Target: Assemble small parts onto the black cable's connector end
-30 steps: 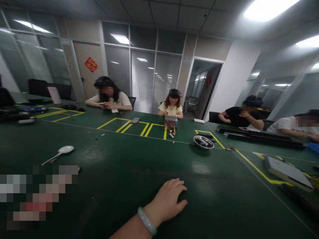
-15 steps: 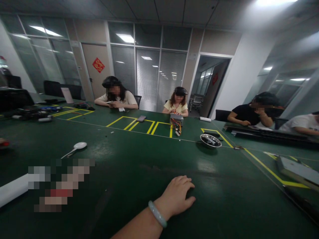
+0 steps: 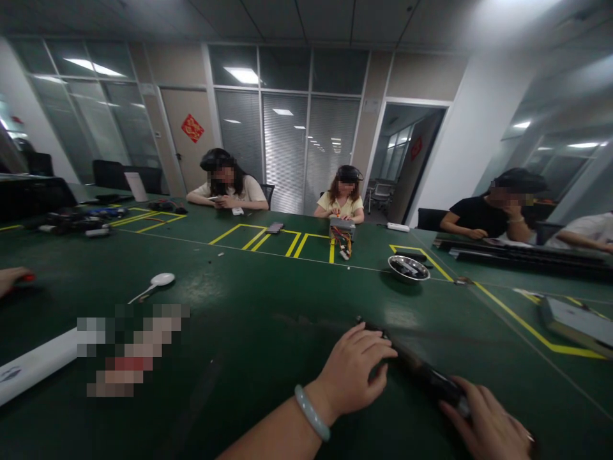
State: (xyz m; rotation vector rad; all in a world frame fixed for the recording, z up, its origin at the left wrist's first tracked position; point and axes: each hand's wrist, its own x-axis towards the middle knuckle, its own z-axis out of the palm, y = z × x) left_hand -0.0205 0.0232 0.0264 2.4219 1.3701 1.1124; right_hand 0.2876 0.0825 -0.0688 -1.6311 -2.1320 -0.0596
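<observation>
Long dark bar-shaped tool [image 3: 421, 370] lying flat on the green table [image 3: 249, 319], slanted between both hands. Left hand [image 3: 357, 374], pale bangle at the wrist, spread palm-down over the tool's far end, fingers open and touching, not clamped. Right hand [image 3: 488, 425] at the tool's near end, grip curled on it. Beyond the tool, a steel bowl [image 3: 408, 268]; well left of it, a white spoon [image 3: 156, 283].
</observation>
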